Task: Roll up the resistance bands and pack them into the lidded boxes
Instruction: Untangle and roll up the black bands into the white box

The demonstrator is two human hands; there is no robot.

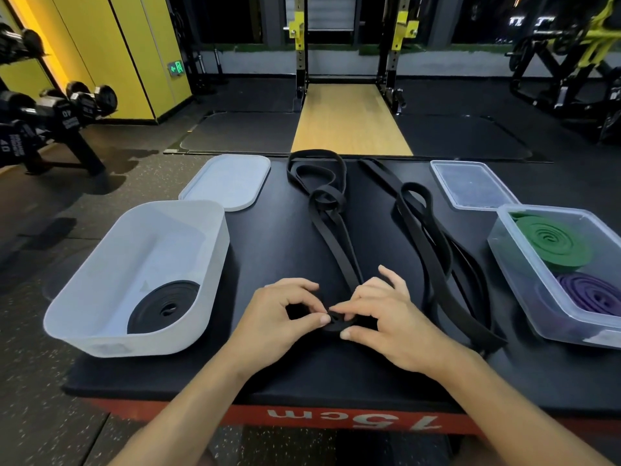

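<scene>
Black band (336,230): lies lengthwise on the tabletop (285,371), near end wound into a small coil (336,322) between both hands.
Left hand (285,314): thumb and forefinger pinch the coil.
Right hand (386,317): fingers curled, pinching the same coil.
Second black band (437,237): loose, just right of the first.
White box (134,264): left, open, rolled black band (161,306) inside; white lid (228,179) behind.
Clear box (524,264): right, open, holding green roll (551,243) and purple roll (591,294).

Surface (275,257): black, with its front edge (235,417) red and lettered in white. Centre band (331,230) and right band (433,250): black. White box (134,237), left edge: black roll (161,306). Clear box (524,274), right edge: green roll (554,243), purple roll (591,292).
</scene>
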